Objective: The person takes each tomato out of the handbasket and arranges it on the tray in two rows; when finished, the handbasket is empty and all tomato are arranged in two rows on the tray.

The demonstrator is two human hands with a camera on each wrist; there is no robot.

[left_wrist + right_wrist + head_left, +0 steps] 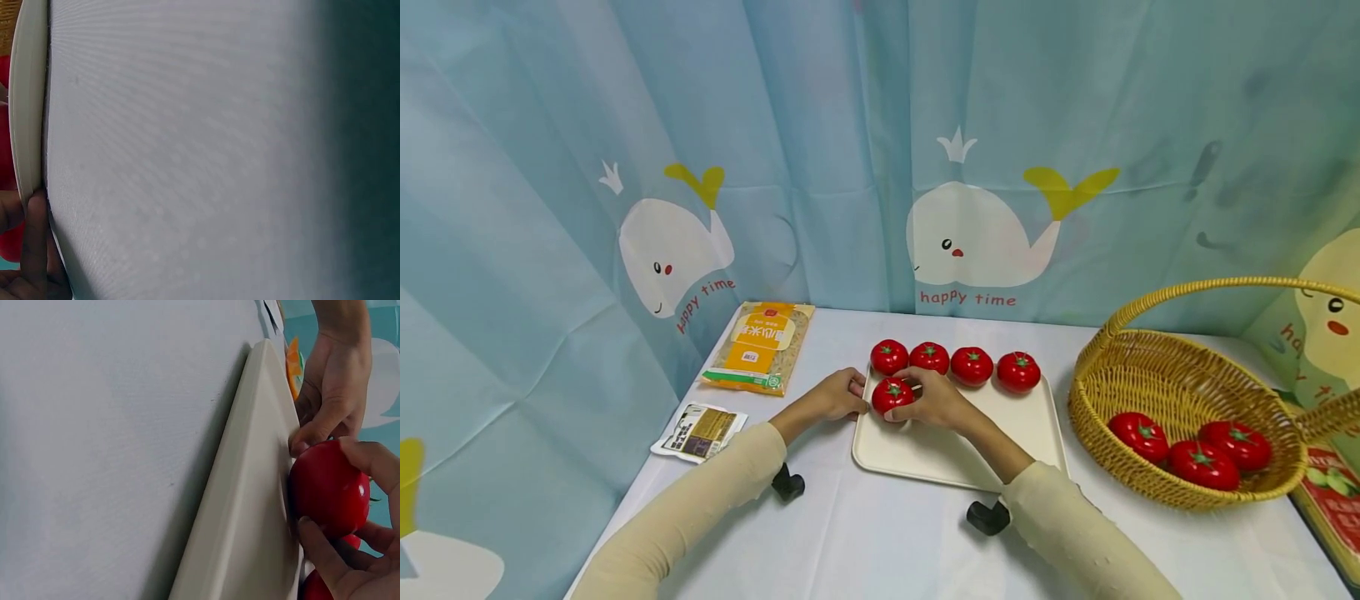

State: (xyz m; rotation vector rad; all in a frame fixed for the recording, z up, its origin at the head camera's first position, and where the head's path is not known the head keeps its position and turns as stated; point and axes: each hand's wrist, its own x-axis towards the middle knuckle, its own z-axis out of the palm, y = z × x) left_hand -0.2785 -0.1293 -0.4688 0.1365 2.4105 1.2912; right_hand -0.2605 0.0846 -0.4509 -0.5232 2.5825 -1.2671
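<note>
My right hand (936, 400) grips a red tomato (889, 395) with a green stem at the left side of a cream tray (917, 468). In the right wrist view, thumb and fingers reach around this tomato (328, 487), low over the tray's surface. My left hand (837, 395) pinches the tray's left edge; the left wrist view has its fingers (35, 237) at the rim (28, 106). Behind the held tomato, several more tomatoes (972, 367) stand in a row along the tray's far edge.
To the right stands a wicker basket (1101, 400) with a tall handle and 3 tomatoes (1204, 465) inside. An orange-labelled food bag (760, 346) and a smaller white packet (700, 432) lie at left. A red box (1330, 500) is beyond the basket, and a whale-print curtain (850, 167) hangs behind.
</note>
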